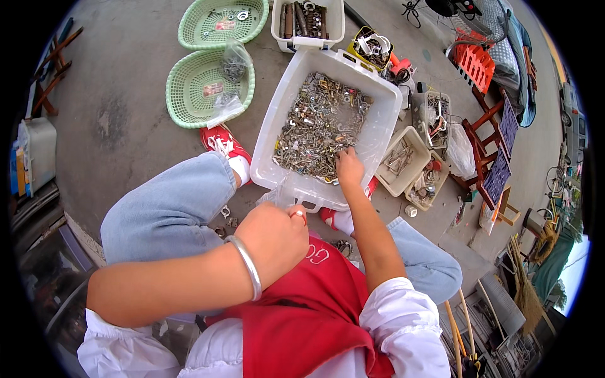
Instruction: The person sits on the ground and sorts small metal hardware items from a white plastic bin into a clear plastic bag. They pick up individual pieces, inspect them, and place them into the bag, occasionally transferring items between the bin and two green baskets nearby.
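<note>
A large white plastic tub [386,107] stands between my feet, its floor covered by a heap of mixed screws, nuts and other small metal hardware [318,120]. My right hand [350,169] reaches into the tub's near right part, its fingers drawn together at the edge of the heap; whatever they pinch is too small to make out. Closer to me, my left hand [271,239] is closed, with a ring and a silver bangle on that arm. From it a clear plastic bag [278,191] sticks up over the tub's near left rim. The bag's contents cannot be made out.
Two green baskets [173,94] sit at the far left, with bagged hardware [233,66] in the nearer one. Beyond the tub is a white bin [276,28] of large rusty bolts. Small beige trays [413,142] of parts and a folding chair [495,151] stand to the right.
</note>
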`<action>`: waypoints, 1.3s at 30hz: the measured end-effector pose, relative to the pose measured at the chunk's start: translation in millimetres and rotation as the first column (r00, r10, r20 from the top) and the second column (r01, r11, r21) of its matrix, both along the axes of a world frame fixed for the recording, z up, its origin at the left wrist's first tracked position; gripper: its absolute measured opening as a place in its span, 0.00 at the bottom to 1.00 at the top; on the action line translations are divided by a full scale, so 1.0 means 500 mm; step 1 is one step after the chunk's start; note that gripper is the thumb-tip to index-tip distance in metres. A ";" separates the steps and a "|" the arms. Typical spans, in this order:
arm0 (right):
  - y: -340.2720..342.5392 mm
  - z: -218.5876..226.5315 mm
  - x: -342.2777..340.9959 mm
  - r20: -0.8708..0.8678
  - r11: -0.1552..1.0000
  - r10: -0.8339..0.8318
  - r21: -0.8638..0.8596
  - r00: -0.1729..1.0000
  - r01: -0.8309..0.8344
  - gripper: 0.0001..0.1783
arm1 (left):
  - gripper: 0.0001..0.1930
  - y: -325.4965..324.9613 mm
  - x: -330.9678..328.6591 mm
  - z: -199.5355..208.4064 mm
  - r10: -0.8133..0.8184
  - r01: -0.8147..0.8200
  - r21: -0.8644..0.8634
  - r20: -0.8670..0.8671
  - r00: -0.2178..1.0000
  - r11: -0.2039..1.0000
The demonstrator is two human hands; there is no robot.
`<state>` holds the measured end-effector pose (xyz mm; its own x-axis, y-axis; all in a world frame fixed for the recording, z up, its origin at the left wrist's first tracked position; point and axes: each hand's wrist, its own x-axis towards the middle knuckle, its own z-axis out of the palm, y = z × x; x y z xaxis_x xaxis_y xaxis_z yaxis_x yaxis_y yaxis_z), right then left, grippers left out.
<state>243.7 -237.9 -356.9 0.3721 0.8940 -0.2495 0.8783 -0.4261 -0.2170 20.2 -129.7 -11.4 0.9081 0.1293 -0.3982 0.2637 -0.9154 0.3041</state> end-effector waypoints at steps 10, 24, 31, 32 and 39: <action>-0.012 0.003 0.029 -0.210 0.988 -0.148 0.014 0.966 0.155 0.06 | 0.03 0.008 -0.020 -0.023 0.043 -0.044 0.018 0.054 0.998 0.999; -0.019 -0.024 -0.024 -0.175 0.972 -0.228 0.022 0.958 0.235 0.11 | 0.03 0.019 -0.023 -0.030 0.027 -0.027 -0.007 0.047 0.999 1.000; 0.018 -0.010 -0.062 -0.058 0.992 -0.130 0.002 0.990 0.130 0.10 | 0.03 0.017 -0.027 -0.015 0.051 -0.051 -0.010 0.020 0.998 0.999; 0.023 -0.009 -0.059 -0.056 0.991 -0.130 -0.006 0.990 0.130 0.10 | 0.03 0.018 -0.027 -0.014 0.044 -0.044 -0.005 0.013 0.999 0.999; -0.010 0.063 0.000 -0.817 0.760 -0.391 -0.546 -0.425 0.352 0.11 | 0.03 0.027 -0.030 -0.040 0.007 -0.007 -0.007 0.047 0.999 1.000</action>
<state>243.9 -243.1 -325.6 -0.0518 0.6638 -0.7461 -0.7038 -0.5543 -0.4443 5.5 -116.0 -31.2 0.9250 0.1334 -0.3557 0.2554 -0.9116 0.3223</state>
